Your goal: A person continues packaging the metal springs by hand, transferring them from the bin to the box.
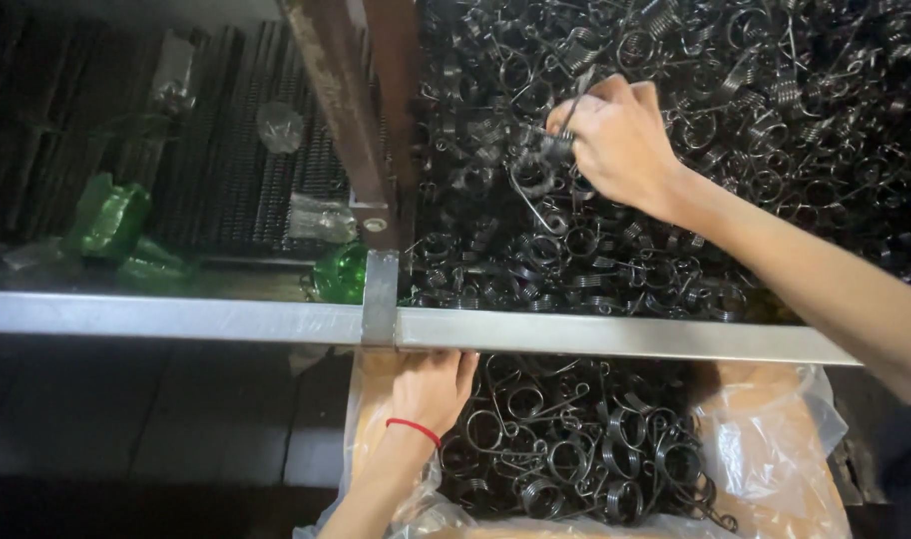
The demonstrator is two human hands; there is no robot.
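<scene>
Head view, right hand: the right hand (620, 140) reaches over the rail, fingers pinched together on a dark wire spring (547, 168) lifted just above the pile.
Head view, spring: it hangs from the fingertips, coil below, one straight leg running up into the grip.
Head view, pile: the pile (775, 110) of like springs fills the upper right, tangled and dark.
Head view, left hand: the left hand (431, 389), a red band (413, 429) at its wrist, is tucked under the rail (615, 337); its fingertips are hidden, so the grip cannot be told.
Head view, box: the box (765, 449), plastic-lined, holds more springs just beside the left hand.
Head view, left side: green bottles (111, 220) lie near dark ridged racks (226, 150).
</scene>
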